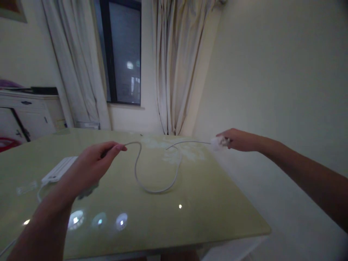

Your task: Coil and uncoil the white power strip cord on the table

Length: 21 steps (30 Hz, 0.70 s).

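A thin white cable (156, 191) lies in a loose loop over the greenish tabletop. My left hand (94, 163) pinches it between thumb and fingers, left of the loop. Out to the right, by the wall, my right hand (239, 139) is closed on a white crumpled wad (219, 142) that looks like tissue. The cable runs up to this wad; whether it passes inside cannot be made out. Partly behind my left forearm sits a white power strip (59, 169) with its own cord.
The glossy table (217, 217) reflects ceiling lights and meets the wall (272, 72) on the right. A small clear plastic piece (26, 187) lies at the left. Beyond are curtains (176, 65), a window (126, 54) and a white cabinet (29, 112).
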### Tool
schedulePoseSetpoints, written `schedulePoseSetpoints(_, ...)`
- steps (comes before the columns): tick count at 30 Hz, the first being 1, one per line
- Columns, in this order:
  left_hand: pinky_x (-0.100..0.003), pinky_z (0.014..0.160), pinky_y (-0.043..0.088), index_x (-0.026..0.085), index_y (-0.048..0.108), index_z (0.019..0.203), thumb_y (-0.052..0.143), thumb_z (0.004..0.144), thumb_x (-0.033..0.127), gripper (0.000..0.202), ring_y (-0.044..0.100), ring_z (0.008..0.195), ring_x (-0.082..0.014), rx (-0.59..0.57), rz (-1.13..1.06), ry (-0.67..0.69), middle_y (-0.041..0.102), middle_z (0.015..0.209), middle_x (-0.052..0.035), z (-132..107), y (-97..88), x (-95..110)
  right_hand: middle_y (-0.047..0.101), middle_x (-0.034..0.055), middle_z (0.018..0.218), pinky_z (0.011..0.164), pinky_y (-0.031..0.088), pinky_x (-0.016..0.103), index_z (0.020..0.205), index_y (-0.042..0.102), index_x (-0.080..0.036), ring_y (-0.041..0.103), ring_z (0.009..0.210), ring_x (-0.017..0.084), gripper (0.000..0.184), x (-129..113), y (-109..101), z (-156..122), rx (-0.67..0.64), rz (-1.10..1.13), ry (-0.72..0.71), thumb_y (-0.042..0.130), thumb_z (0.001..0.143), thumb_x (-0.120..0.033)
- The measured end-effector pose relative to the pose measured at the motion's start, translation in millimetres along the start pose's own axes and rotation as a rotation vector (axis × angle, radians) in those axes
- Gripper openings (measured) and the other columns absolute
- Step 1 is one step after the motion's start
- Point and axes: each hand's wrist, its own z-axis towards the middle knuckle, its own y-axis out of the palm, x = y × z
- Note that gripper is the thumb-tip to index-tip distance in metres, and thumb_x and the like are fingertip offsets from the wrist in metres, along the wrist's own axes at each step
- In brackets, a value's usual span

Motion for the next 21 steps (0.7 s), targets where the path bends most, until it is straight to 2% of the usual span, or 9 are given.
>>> schedulePoseSetpoints(4,-0.018,0.04,0.021,0.019,0.074,0.107,0.069,0.079,0.058,0.048,0.028,0.048,-0.0074,-0.106,-0.379,-0.146,0.039,0.061,0.0047,-8.0,20.0,-4.4,0.072,0.0105,0.101,0.064,0.043,0.023,0.084,0.072,-0.016,0.067,0.091,0.019,0.018,-13.0,71.9,7.2,-0.088,-0.518,-0.106,0.058,0.085,-0.006)
schedulePoseSetpoints(6,-0.017,0.039,0.019,0.016,0.072,0.107,0.073,0.078,0.052,0.046,0.025,0.048,-0.0054,-0.114,-0.585,-0.218,0.036,0.063,0.0062,-6.7,35.8,-11.7,0.07,0.013,0.099,0.073,0.046,0.027,0.081,0.072,-0.015,0.064,0.098,0.021,0.017,-14.5,105.7,17.3,-0.063,-0.647,-0.15,0.059,0.087,-0.006)
schedulePoseSetpoints(8,-0.015,0.038,0.018,0.013,0.071,0.103,0.074,0.079,0.043,0.039,0.024,0.047,-0.0042,-0.082,-0.718,-0.273,0.036,0.062,0.007,1.8,51.6,-19.6,0.07,0.0146,0.096,0.083,0.047,0.032,0.084,0.072,-0.014,0.062,0.101,0.023,0.018,-10.8,122.7,33.6,0.006,-0.674,-0.141,0.057,0.088,-0.005)
schedulePoseSetpoints(9,-0.015,0.038,0.018,0.013,0.071,0.101,0.073,0.081,0.039,0.033,0.023,0.046,-0.0039,-0.052,-0.772,-0.296,0.036,0.061,0.0073,9.1,57.6,-22.7,0.07,0.0154,0.098,0.088,0.046,0.035,0.087,0.072,-0.014,0.061,0.103,0.023,0.02,-7.4,122.4,43.7,0.058,-0.658,-0.131,0.055,0.089,-0.004)
schedulePoseSetpoints(11,-0.016,0.037,0.017,0.012,0.068,0.098,0.064,0.088,0.028,0.02,0.022,0.043,-0.0039,0.054,-0.882,-0.304,0.035,0.058,0.0081,28.4,62.4,-25.7,0.069,0.0175,0.112,0.1,0.042,0.039,0.096,0.072,-0.013,0.057,0.112,0.024,0.027,0.9,104.1,65.4,0.207,-0.599,-0.079,0.048,0.092,-0.003)
schedulePoseSetpoints(14,-0.017,0.037,0.019,0.015,0.064,0.097,0.043,0.1,0.019,0.021,0.02,0.04,-0.0049,0.305,-1.067,-0.165,0.034,0.053,0.0086,59.8,48.4,-25.3,0.055,0.0191,0.141,0.109,0.034,0.045,0.111,0.068,-0.011,0.048,0.127,0.026,0.035,14.5,49.4,93.4,0.521,-0.526,0.116,0.037,0.097,-0.004)
schedulePoseSetpoints(16,-0.017,0.038,0.019,0.017,0.06,0.094,0.034,0.104,0.017,0.028,0.021,0.039,-0.0049,0.446,-1.18,-0.098,0.033,0.05,0.0089,74.5,32.4,-27.6,0.054,0.0233,0.141,0.107,0.036,0.048,0.117,0.065,-0.008,0.047,0.129,0.029,0.035,23.7,16.1,105.1,0.675,-0.489,0.355,0.036,0.098,-0.006)
schedulePoseSetpoints(18,-0.016,0.04,0.02,0.019,0.056,0.09,0.03,0.105,0.014,0.03,0.024,0.039,-0.0039,0.475,-1.258,-0.135,0.034,0.048,0.0089,81.1,22.3,-36.6,0.062,0.0256,0.127,0.1,0.042,0.047,0.12,0.064,-0.007,0.053,0.123,0.032,0.031,32.2,0.1,111.6,0.672,-0.387,0.592,0.043,0.097,-0.011)
schedulePoseSetpoints(21,-0.015,0.039,0.02,0.019,0.053,0.085,0.028,0.104,0.011,0.032,0.024,0.037,-0.004,0.433,-1.313,-0.282,0.033,0.045,0.0086,77.7,31.3,-63.3,0.069,0.0235,0.108,0.092,0.049,0.044,0.117,0.067,-0.011,0.064,0.11,0.032,0.028,39.4,14.2,115.6,0.483,-0.162,0.779,0.055,0.095,-0.025)
